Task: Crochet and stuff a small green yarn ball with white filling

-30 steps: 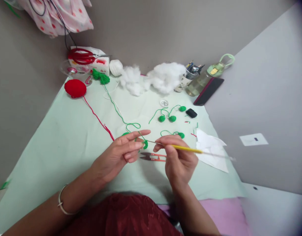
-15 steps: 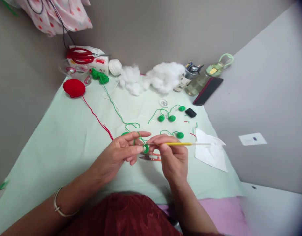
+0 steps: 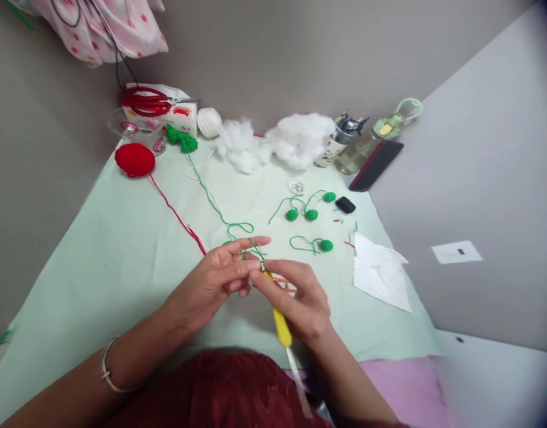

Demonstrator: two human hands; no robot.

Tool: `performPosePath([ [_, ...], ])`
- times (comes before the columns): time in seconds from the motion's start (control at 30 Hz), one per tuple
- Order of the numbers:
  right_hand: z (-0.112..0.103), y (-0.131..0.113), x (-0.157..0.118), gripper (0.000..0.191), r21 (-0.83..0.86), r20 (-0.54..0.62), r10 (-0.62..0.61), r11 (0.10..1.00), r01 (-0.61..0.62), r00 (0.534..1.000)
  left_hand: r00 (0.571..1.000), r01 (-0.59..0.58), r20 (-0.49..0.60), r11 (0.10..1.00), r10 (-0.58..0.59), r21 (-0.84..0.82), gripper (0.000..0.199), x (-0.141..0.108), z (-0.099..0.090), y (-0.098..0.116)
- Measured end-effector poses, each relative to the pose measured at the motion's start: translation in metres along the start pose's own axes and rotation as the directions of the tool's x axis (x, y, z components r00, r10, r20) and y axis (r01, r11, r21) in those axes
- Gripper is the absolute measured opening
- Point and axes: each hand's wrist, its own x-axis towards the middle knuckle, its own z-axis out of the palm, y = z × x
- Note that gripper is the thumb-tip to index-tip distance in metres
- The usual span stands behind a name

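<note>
My left hand (image 3: 224, 270) pinches a small green yarn piece between thumb and fingers, its index finger stretched out with green yarn (image 3: 210, 193) looped over it. Against its fingertips, my right hand (image 3: 300, 294) holds a yellow-handled crochet hook (image 3: 281, 327), which slants down toward my body. The hook's tip meets the yarn at the fingertips; the green piece is mostly hidden there. Orange-handled snips (image 3: 286, 285) lie partly behind my right hand. The green yarn runs back to a green skein (image 3: 182, 139).
Small green crocheted balls (image 3: 311, 214) lie right of centre, near a black case (image 3: 345, 205) and white paper (image 3: 383, 270). Red yarn (image 3: 135, 160), white stuffing (image 3: 300, 141), a pen cup (image 3: 330, 150), a bottle (image 3: 358, 148) and red scissors (image 3: 146, 101) line the back.
The hook has swung from pointing right to slanting down toward my body. My right hand has turned and its fingertips have come closer to my left fingertips.
</note>
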Motion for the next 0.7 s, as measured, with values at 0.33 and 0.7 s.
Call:
performPosePath([
  [0.33,0.01,0.004,0.005,0.021,0.403,-0.091,0.391,0.855,-0.325,0.916,0.983,-0.155,-0.076,0.973,0.17,0.171,0.045,-0.004,0.001,-0.004],
  [0.7,0.0,0.006,0.011,0.017,0.601,-0.137,0.539,0.712,-0.363,0.831,1.0,0.002,0.002,0.996,-0.002,-0.092,0.025,0.003,-0.004,0.001],
])
